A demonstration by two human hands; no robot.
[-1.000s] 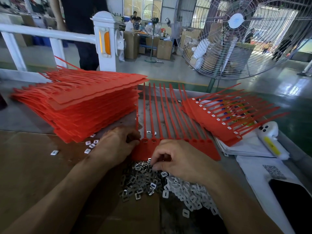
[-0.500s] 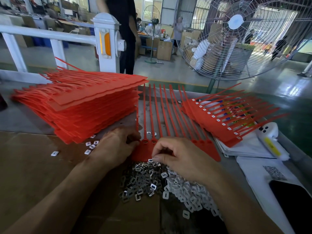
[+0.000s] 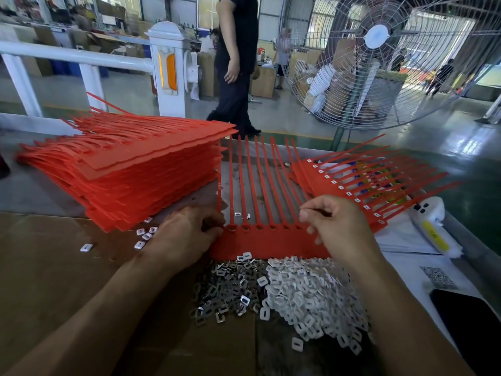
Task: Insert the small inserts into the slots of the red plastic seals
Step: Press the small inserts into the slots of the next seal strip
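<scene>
Grip, left hand (image 3: 187, 234): curled on the left end of the red strip (image 3: 268, 241), pinning it flat – fingertips touching its first slot.
Grip, right hand (image 3: 339, 226): raised over the strip's right end, thumb and forefinger pinched together; whether an insert sits between them cannot be told – too small to see.
Strip: flat on the bench, just beyond the insert pile (image 3: 292, 291), tails pointing away; its row of slots looks unfilled.
Change: a second ago the right hand low at the pile's far edge, fingers down among the inserts; now lifted and swung right of the strip's middle. Left hand and strip as they were.
Meaning: picking likely done, placing about to start – judged from the pinch; no slot on this strip filled yet.
Left of strip: tall stack (image 3: 127, 169) of blank seals, close against the left hand; little room there. Loose inserts (image 3: 146, 234) at its foot.
Right of strip: filled seals (image 3: 352, 185) fanned out, white inserts showing, their near edge just beside the right hand.
Near side: pile touching the strip's front edge – short reach.
Far side: only the tails on the bench; open room above the slots for coming straight down.
Beyond: fan (image 3: 379, 63) and a person (image 3: 235, 63) walking, well apart from the strip.
</scene>
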